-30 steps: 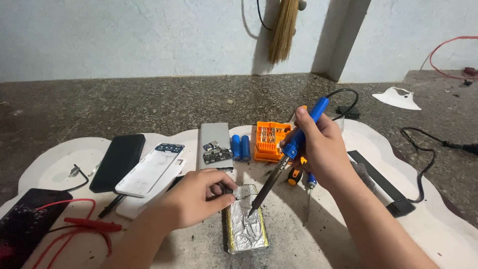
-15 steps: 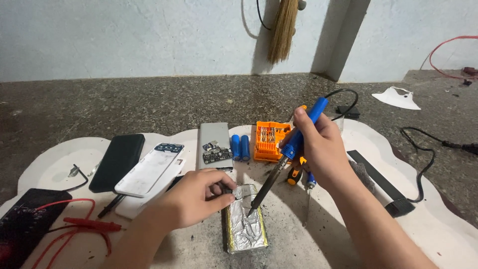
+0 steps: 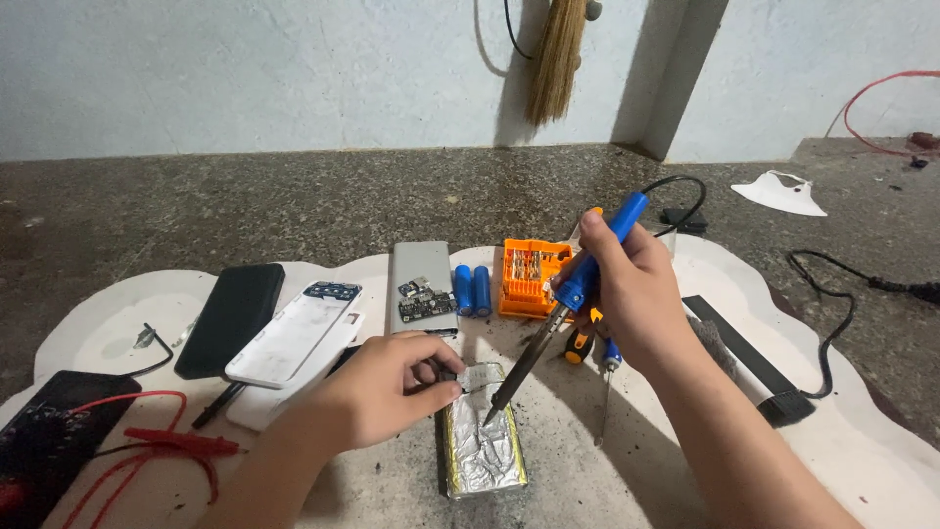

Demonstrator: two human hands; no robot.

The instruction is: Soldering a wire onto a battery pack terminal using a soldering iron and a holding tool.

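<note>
My right hand (image 3: pixel 627 289) grips a blue-handled soldering iron (image 3: pixel 573 294), its dark tip pointing down at the top end of a silver foil pouch battery (image 3: pixel 480 441) lying on the white mat (image 3: pixel 127 313). My left hand (image 3: pixel 382 392) pinches the battery's top edge, with thin wires at the fingertips next to the iron's tip. The iron's black cord (image 3: pixel 685 191) runs back behind my right hand.
Behind the battery lie a grey case with a small circuit board (image 3: pixel 423 294), two blue cylindrical cells (image 3: pixel 472 290) and an orange screwdriver-bit box (image 3: pixel 529 276). Left: a black phone (image 3: pixel 233 315), white case halves (image 3: pixel 292 333), red probe leads (image 3: pixel 181 443), a black meter (image 3: pixel 44 431). Right: a black bar (image 3: pixel 759 358).
The iron's tip has dipped slightly lower and closer to the battery's top edge. My left hand keeps its pinch in the same place.
</note>
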